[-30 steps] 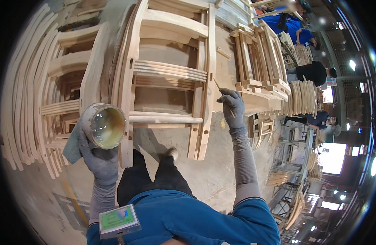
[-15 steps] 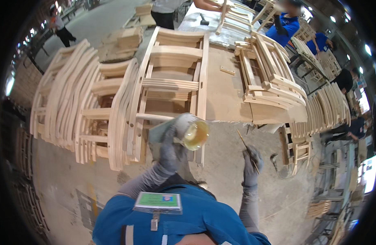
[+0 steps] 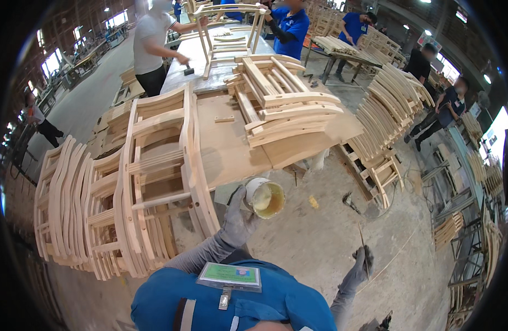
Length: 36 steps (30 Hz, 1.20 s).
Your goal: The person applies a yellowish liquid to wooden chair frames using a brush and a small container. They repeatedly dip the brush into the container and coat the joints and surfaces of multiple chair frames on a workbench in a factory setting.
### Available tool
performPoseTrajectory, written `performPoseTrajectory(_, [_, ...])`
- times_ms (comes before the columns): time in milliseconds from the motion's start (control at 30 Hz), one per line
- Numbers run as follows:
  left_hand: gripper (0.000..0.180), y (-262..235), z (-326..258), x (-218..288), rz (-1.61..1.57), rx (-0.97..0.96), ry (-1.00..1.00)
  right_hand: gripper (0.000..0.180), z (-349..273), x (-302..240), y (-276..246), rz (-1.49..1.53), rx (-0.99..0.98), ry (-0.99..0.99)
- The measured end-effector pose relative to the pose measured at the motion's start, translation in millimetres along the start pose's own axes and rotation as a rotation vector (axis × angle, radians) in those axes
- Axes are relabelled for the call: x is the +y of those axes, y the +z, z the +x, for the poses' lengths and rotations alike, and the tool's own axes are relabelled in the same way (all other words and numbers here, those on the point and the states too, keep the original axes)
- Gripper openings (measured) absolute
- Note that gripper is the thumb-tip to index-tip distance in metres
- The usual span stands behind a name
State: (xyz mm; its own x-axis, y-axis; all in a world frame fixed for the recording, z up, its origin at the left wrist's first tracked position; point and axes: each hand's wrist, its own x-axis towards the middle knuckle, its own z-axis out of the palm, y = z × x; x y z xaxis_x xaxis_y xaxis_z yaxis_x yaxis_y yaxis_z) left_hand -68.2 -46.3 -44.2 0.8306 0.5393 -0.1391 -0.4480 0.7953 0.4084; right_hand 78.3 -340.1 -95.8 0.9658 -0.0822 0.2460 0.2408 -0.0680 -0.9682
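Note:
My gloved left hand (image 3: 236, 225) is wrapped round a small white pot (image 3: 250, 190), tilted so that its mouth shows. Inside it is a yellowish liquid (image 3: 275, 199) that looks like glue. A pale grey-green flat piece (image 3: 225, 194) shows beside that hand; whether the hand holds it too is unclear. Off to the right, over the floor, my gloved right hand (image 3: 362, 268) is closed on a thin wooden stick (image 3: 361, 234) pointing up and away. Just beyond the left hand leans a wooden chair-back frame (image 3: 196, 171), apart from the pot.
More frames (image 3: 58, 204) stand in a row at the left. Stacked wooden frames (image 3: 287, 105) lie on a cardboard-covered table (image 3: 226, 157). Behind it, a person in white (image 3: 153, 47) holds a hammer (image 3: 188, 70) near a chair frame. A cable tool (image 3: 350, 203) lies on the floor.
The view has swung right and up, so the frames and table appear farther left and lower. My right hand now shows lower and farther right. Both hands keep their hold.

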Motion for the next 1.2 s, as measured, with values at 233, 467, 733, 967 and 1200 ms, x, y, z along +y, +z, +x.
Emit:
performPoseTrajectory(233, [0.043,17.2,68.7,-15.1,-0.048,-0.066,-0.05,0.02,36.5,17.4,19.5,0.035,0.082,0.1])
performPoseTrajectory(467, [0.041,1.5,161.1,-12.8,0.177,-0.169,0.137,0.024,111.2,23.9,95.8,0.004,0.028,0.031])
performPoseTrajectory(733, [0.046,26.9,284.3,48.6,-0.007,-0.003,0.072,0.024,198.0,14.3,224.7,-0.007,-0.143,-0.07])
performPoseTrajectory(967, [0.044,3.7,340.3,91.3,-0.054,-0.03,0.321,0.019,250.0,17.9,320.9,0.029,-0.28,-0.127])
performPoseTrajectory(1200, [0.039,6.0,328.1,120.3,-0.092,0.216,0.475,0.025,280.9,22.0,375.8,0.107,-0.33,-0.1])
